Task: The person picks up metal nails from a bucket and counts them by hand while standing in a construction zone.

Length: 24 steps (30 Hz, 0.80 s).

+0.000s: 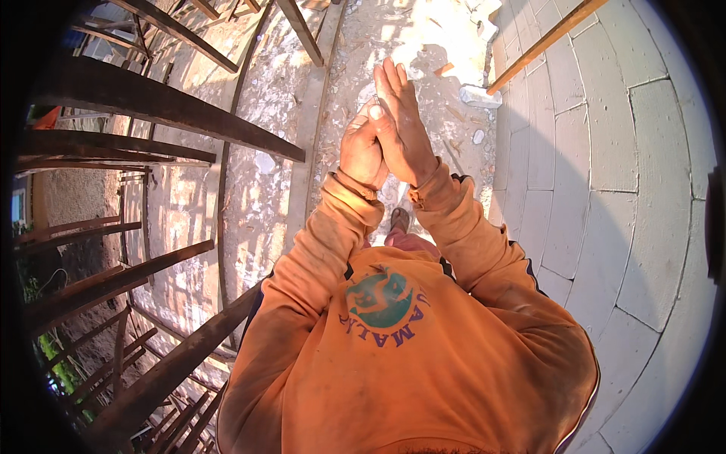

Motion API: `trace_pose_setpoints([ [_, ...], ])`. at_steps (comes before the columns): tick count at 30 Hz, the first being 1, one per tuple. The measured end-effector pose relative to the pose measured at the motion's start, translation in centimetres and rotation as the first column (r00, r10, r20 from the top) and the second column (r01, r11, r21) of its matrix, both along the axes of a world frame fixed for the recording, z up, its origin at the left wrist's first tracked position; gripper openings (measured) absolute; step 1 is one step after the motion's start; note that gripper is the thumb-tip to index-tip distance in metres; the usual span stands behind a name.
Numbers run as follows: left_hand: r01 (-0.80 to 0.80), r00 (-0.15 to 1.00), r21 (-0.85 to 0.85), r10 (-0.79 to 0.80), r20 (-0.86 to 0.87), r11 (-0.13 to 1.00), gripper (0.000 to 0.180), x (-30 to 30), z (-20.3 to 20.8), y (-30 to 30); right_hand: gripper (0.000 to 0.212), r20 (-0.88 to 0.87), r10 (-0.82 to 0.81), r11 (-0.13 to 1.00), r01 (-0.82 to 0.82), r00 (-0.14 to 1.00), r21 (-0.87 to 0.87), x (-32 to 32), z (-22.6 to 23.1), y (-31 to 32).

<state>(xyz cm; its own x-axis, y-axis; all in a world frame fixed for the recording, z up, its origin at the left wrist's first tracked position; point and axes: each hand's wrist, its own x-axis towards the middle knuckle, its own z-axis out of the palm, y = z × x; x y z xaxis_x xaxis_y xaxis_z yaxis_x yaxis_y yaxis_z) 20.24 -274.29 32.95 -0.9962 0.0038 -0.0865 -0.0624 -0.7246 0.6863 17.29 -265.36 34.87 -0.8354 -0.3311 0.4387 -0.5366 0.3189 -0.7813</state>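
Head view looks straight down your chest: nearest is your orange sweatshirt (401, 363), with a green round print on the front. Just beyond it both sleeves rise and meet above the print. Past the sleeves, one shoe (399, 219) shows on the dusty floor (355, 45), directly under your wrists. Your left hand (361, 151) is curled, its thumb and fingertips pinching a thin, nail-like piece (376, 98) that pokes out just above them; what it is exactly is too small to tell. Your right hand (404, 125) lies flat against the left one, fingers straight and pressed together, touching it along the palm. Right of your hands stands a pale block wall (605, 151), with a wooden strip (544, 41) leaning across its top. Left of your hands, rusty steel bars (166, 113) run over open ground. Farther beyond your hands, rubble (480, 94) lies by the wall.
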Motion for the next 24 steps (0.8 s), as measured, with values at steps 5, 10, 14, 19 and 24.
trace_pose_setpoints([
  [5,0.086,0.993,0.309,-0.105,0.044,0.947,0.055,-3.4,1.1,-0.3,0.066,0.013,-0.111,0.994,0.112,0.994,-0.021,-5.4,0.1,-1.4],
  [10,0.156,0.974,0.297,-0.097,-0.204,0.942,0.071,-6.6,1.8,-1.9,0.058,0.102,-0.267,0.926,0.285,0.958,-0.248,-2.3,-1.0,-3.1],
  [14,0.134,0.979,0.274,-0.084,-0.185,0.952,0.076,-9.0,1.5,-5.2,0.053,0.020,-0.132,0.991,0.131,0.991,0.019,-0.9,0.0,-4.9],
  [19,0.254,0.954,0.329,-0.179,-0.242,0.910,0.076,-11.0,0.3,-7.1,0.049,0.118,-0.152,0.984,0.161,0.981,-0.077,-6.6,-0.1,-7.0],
  [24,0.208,0.976,0.354,-0.173,-0.129,0.912,0.071,-11.4,-0.3,-10.1,0.045,-0.172,-0.178,0.978,0.192,0.969,0.075,-5.2,-0.6,-10.3],
])
